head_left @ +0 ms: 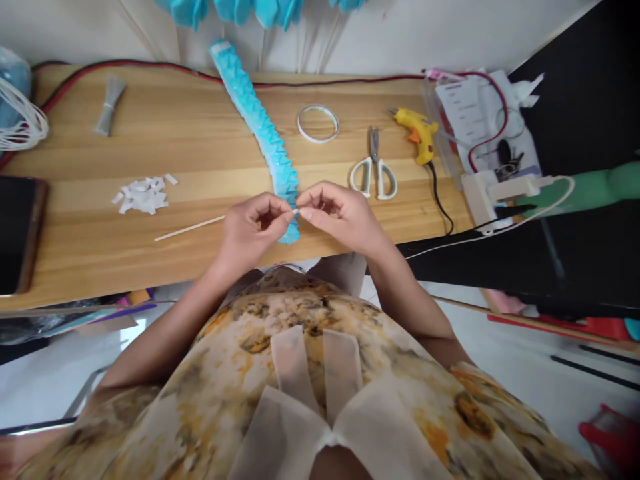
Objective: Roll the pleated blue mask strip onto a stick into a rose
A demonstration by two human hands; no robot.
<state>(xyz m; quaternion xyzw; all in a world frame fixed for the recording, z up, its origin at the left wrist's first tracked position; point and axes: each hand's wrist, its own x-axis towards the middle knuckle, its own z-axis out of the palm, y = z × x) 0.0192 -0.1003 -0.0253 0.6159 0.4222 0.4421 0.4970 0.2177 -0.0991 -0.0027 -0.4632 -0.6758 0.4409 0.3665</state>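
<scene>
My left hand point(255, 223) is closed, thumb and forefinger pinched together. A thin pale stick point(190, 228) runs out to the left from behind its knuckles. My right hand point(343, 212) meets it fingertip to fingertip, also in a pinch. Between the two pinches shows a tiny white bit point(295, 211), apparently at the stick's end; its exact shape is hidden by the fingers. Under and behind the fingertips lies a long pleated blue paper strip point(260, 133), stretching up to the table's back. A pile of small white pieces point(141, 195) rests to the left.
On the wooden table point(200, 160) are a tape roll point(319, 124), scissors point(373, 167), a yellow glue gun point(417, 133), a bundle of thin strips point(109, 107) and a dark phone or tablet point(20, 233). A power strip point(483, 200) with cables sits right. Blue paper shapes point(240, 10) hang behind.
</scene>
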